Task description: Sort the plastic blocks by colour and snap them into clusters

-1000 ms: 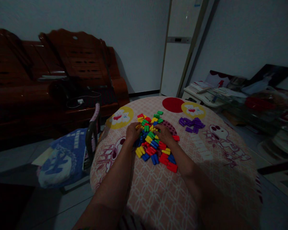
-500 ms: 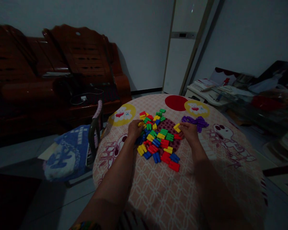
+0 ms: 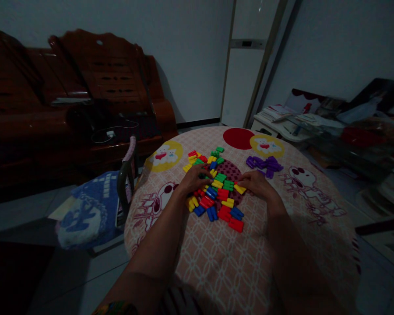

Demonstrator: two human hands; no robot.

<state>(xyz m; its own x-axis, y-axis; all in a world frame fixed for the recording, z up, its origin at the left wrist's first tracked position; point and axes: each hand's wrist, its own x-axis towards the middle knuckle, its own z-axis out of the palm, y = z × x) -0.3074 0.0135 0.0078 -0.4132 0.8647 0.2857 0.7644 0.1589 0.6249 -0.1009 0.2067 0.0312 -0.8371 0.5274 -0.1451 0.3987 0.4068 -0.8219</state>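
A heap of plastic building blocks (image 3: 207, 201) in red, yellow, green and blue, shaped like joined twin pegs, lies on the round table. Over its left side reaches my left hand (image 3: 194, 178), fingers apart and bent down among the blocks; it covers several of them, and no block shows in its grasp. At the heap's right edge, my right hand (image 3: 256, 184) pinches a yellow block (image 3: 239, 189) between thumb and fingertips, low over the cloth. Beyond this hand is a separate cluster of purple blocks (image 3: 272, 165).
A patterned pink tablecloth (image 3: 226, 262) covers the table. Left of it stands a chair with a blue cushion (image 3: 92, 210). Wooden seating (image 3: 108, 74) lines the back wall, near a tall white cabinet-like unit (image 3: 244, 78). Papers and bags crowd the side table (image 3: 302, 131) at right.
My left hand has moved right and toward the middle of the heap, its fingers spreading. My right hand has lowered the yellow block toward the heap's right edge. The view has shifted slightly.
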